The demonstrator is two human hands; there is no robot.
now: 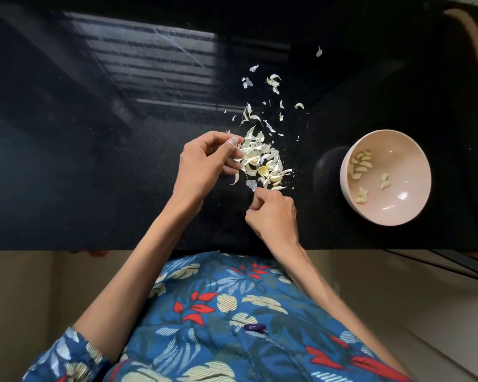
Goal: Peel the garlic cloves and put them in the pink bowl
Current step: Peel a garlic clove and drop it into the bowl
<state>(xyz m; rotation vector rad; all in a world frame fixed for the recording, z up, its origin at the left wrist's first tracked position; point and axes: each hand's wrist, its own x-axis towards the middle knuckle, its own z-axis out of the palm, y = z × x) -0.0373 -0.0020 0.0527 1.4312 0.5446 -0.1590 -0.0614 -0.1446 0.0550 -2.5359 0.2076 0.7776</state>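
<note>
Left hand (207, 161) curls against the papery skin pile (260, 153), its hold unclear. Right hand (272, 212) pinches a thin skin scrap (251, 184). Smooth peeled cloves (359, 164) lie in the round, glossy pink bowl (403, 161), right of centre on the polished black worktop (94, 166).

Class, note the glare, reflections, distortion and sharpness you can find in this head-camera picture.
Head view: striped window light glares off the glossy black counter at upper left; small highlights gleam inside the pink bowl; the wide-angle lens bends lines toward the frame's right corners; the garlic skins look sharp.
</note>
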